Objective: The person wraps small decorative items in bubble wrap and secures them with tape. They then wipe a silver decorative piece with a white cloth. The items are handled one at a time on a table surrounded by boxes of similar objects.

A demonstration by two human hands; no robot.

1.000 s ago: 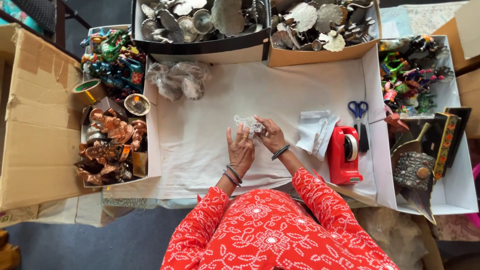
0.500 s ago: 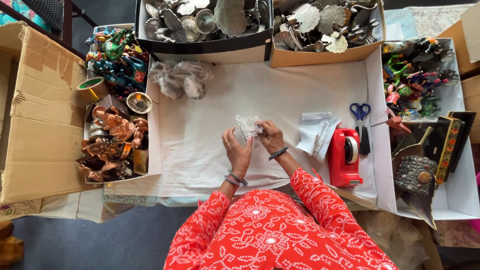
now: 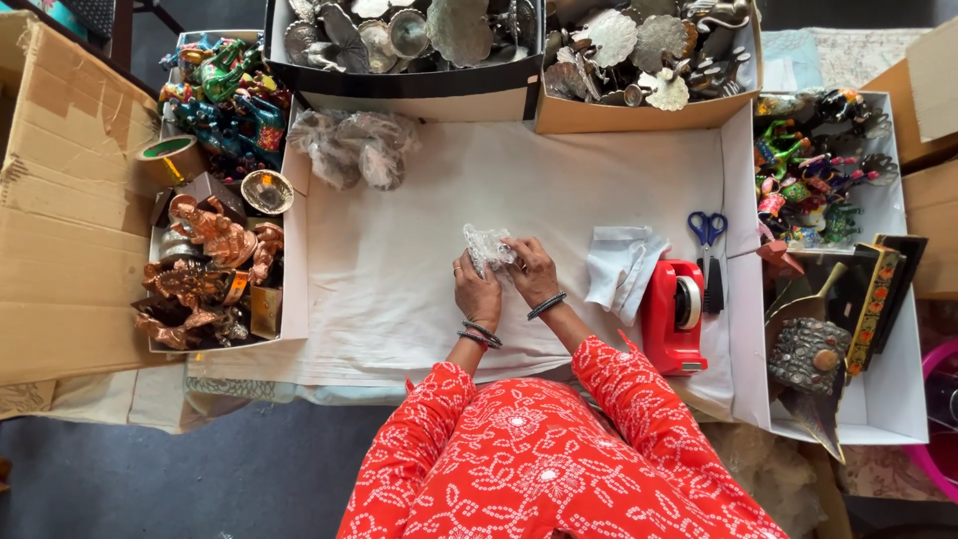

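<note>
Both of my hands are together over the middle of a white cloth-covered table (image 3: 399, 299). They hold a small bundle in clear crinkled plastic wrap (image 3: 486, 246). My left hand (image 3: 477, 292) grips its lower left side, and my right hand (image 3: 532, 269) grips its right side. What is inside the wrap is hidden. Dark bangles sit on both wrists, and my sleeves are red with a white pattern.
A red tape dispenser (image 3: 674, 316), blue-handled scissors (image 3: 708, 240) and folded white paper (image 3: 621, 266) lie to the right. Wrapped bundles (image 3: 351, 148) rest at the far left of the cloth. Boxes of metal ware (image 3: 399, 40), copper figurines (image 3: 205, 269) and painted figures (image 3: 813, 170) surround it.
Both hands have stayed at the same spot and keep turning the plastic-wrapped bundle between the fingers. Nothing else on the table has moved.
</note>
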